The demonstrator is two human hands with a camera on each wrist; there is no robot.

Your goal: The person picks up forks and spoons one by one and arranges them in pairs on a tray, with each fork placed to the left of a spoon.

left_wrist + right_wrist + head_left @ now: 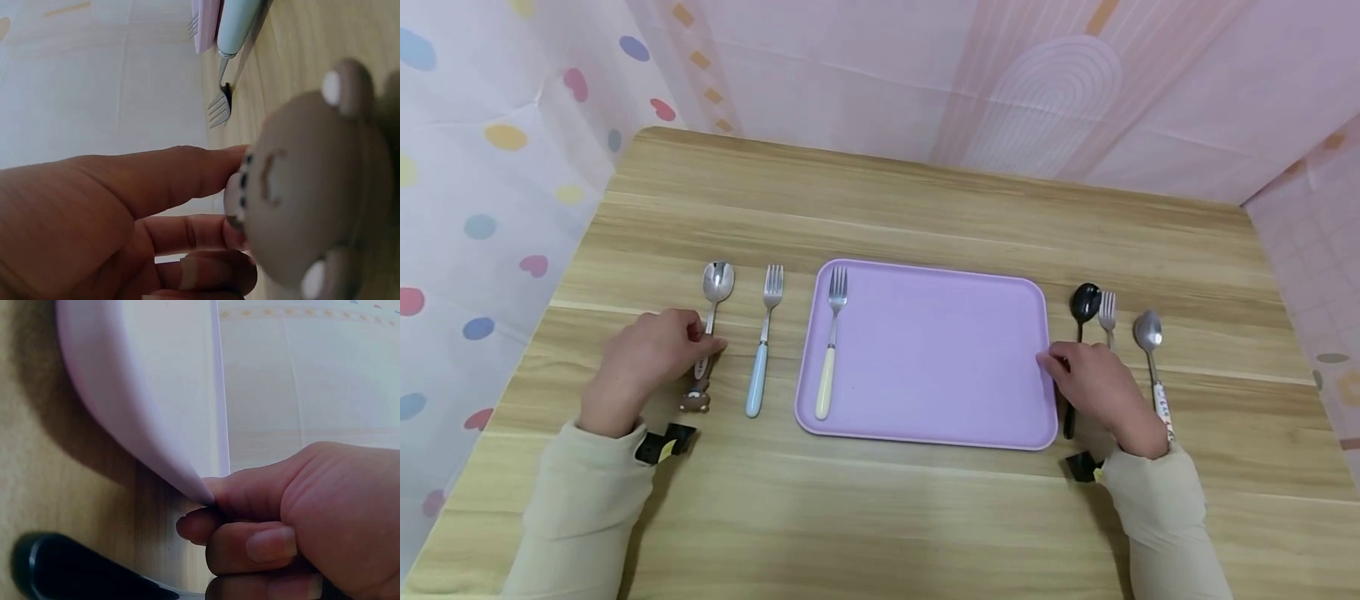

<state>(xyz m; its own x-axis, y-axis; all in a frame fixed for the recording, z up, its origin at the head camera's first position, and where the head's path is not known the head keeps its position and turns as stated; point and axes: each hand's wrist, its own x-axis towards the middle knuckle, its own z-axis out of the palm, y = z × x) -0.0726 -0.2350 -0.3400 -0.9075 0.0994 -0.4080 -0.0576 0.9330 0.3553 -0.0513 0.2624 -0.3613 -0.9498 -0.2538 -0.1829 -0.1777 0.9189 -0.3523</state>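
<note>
Fingers, head view: left hand (643, 362) had its fingers curled round the handle of the bear spoon (708, 333), thumb tip resting on the stem; right hand (1101, 392) had its fingers bent at the right edge of the purple tray (940, 358), over the black spoon (1078, 333).
Layout, head view: cutlery lay in parallel rows on the surface (880, 517), handles toward the person, likely so each piece could be taken by its handle; the cream fork (829, 350) already lay inside the tray at its left side, the blue fork (762, 346) just beside the tray, the bear spoon farther left.
Right group, head view: a small fork (1107, 315) and a patterned spoon (1152, 367) lay next to the black spoon, partly covered by the hand.
Arm pose, head view: both forearms came in low from the near edge, wrists close to the surface, palms down.
Left wrist view: bear figure (312, 187) filled the picture, blurred; fingers (181, 175) pressed its side, a narrow grip; the blue fork's tines (219, 109) lay beyond.
Right wrist view: thumb and forefinger (250, 494) pinched the tray's rim (156, 425), which looked lifted a little; the black spoon's bowl (56, 562) lay below, untouched.
</note>
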